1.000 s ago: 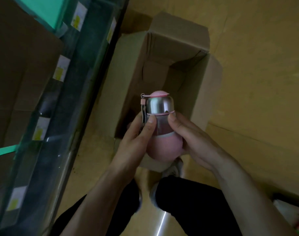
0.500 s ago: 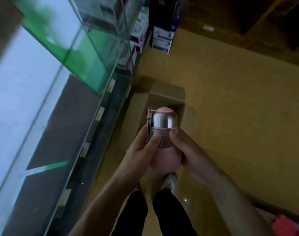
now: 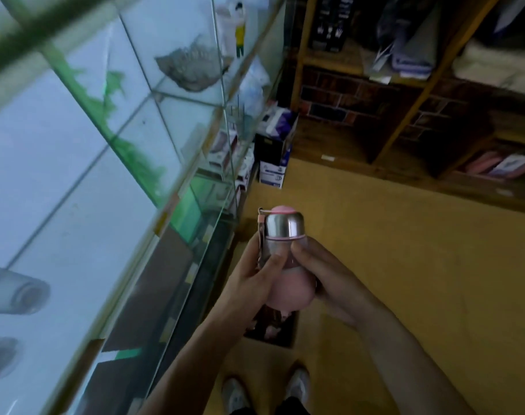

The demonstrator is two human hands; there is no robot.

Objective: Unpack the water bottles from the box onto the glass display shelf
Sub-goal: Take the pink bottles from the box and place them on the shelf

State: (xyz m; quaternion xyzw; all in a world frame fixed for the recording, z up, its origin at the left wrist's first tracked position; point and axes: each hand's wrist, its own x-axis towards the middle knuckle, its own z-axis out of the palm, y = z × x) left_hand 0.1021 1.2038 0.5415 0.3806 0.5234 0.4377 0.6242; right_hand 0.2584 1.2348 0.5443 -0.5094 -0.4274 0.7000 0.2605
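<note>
Pink water bottle (image 3: 286, 238) is held upright above the floor. Left hand (image 3: 247, 284) is curled round its left side, right hand (image 3: 325, 280) round its right. Box (image 3: 271, 329) is seen below, largely hidden by them. Glass display shelf (image 3: 165, 217) is noted close on the left.

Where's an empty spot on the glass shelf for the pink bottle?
The glass shelf is bare between the grey rolls near you and the grey bundle farther along. Lower down at the far end, around the boxes, it looks crowded.
</note>
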